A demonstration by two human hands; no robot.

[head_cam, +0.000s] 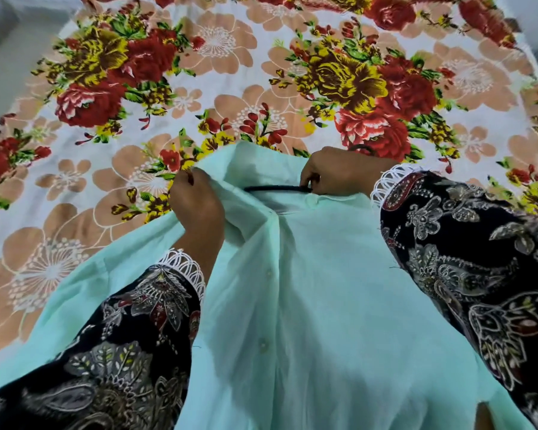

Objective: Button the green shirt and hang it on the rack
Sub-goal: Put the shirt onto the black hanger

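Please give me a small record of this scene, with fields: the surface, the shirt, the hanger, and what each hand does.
surface: floral bedsheet
shirt: green shirt lying on the sheet, buttons visible down the front
hanger: black hanger, partly inside the collar opening
left hand: left hand grips the shirt fabric near the collar
right hand: right hand holds the hanger at the collar
rack: not in view

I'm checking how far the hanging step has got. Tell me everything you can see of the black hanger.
Only parts of the black hanger show: a thin dark bar across the green shirt's neck opening, and a curved piece behind the right hand, probably its hook. The right hand's fingers pinch the bar's end. The rest sits hidden inside the shirt; material unclear.
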